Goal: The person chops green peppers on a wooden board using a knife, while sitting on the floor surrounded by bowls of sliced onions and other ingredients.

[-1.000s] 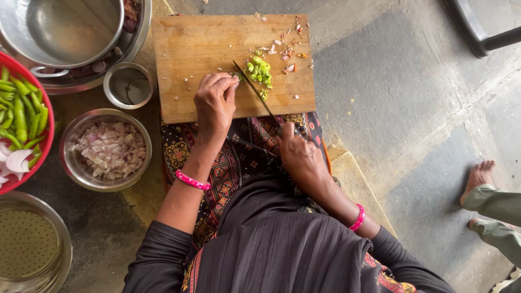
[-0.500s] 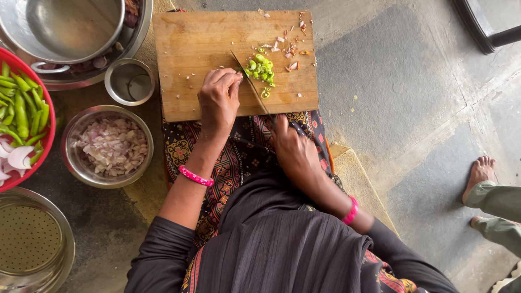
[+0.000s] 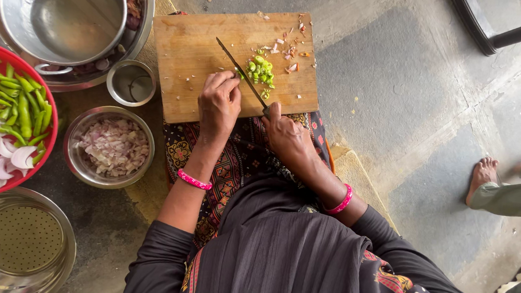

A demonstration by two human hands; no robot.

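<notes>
No packages, labels, signs or screens show anywhere in this view of the floor.

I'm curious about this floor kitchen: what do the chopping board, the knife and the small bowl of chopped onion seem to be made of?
Board: seemingly wood; matte tan face with grain lines and cut marks.
Knife: blade looks like metal, thin, dark and slightly shiny; its handle is hidden in the right hand.
Bowl: probably steel; a bright, reflective silver rim.

The single head camera is looking straight down from above the person, sitting fairly near. It is taking in the cutting board (image 3: pixel 204 58), bowls and surrounding floor (image 3: pixel 405 92).
</notes>
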